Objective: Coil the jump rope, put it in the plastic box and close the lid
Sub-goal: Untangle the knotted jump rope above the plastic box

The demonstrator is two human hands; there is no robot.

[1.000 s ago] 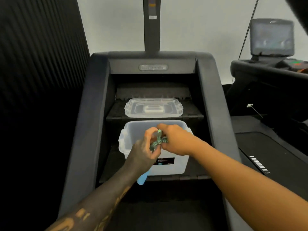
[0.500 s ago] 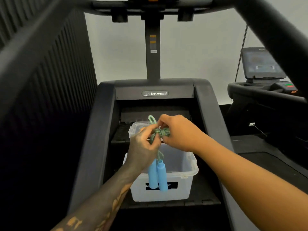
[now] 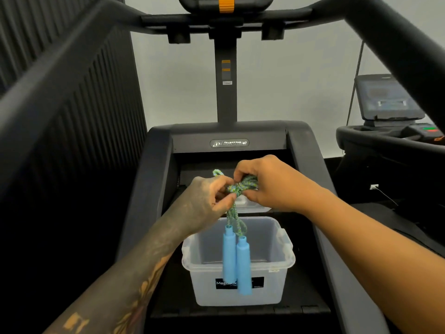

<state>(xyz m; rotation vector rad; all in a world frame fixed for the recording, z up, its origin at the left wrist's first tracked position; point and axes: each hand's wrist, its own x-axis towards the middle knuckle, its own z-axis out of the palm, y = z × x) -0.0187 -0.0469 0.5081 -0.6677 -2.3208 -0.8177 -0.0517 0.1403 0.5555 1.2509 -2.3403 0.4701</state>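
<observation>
A green-and-blue braided jump rope (image 3: 242,186) is bunched into a knot-like bundle between my hands, above the box. My left hand (image 3: 204,203) pinches the bundle from the left; my right hand (image 3: 269,184) grips it from the right. Its two light blue handles (image 3: 237,261) hang straight down side by side in front of the open translucent plastic box (image 3: 284,259), which stands on a black step. The clear lid (image 3: 255,207) lies on the step behind the box, mostly hidden by my hands.
The box sits on a black stair-climber machine with raised side walls (image 3: 134,213) on both sides and handrails (image 3: 397,37) overhead. A dark ribbed wall (image 3: 72,92) is on the left. Another machine with a screen (image 3: 387,97) stands at the right.
My hands have lifted the rope bundle up from box level, so the two blue handles now dangle in full view. The camera has tilted upward, showing the handrails.
</observation>
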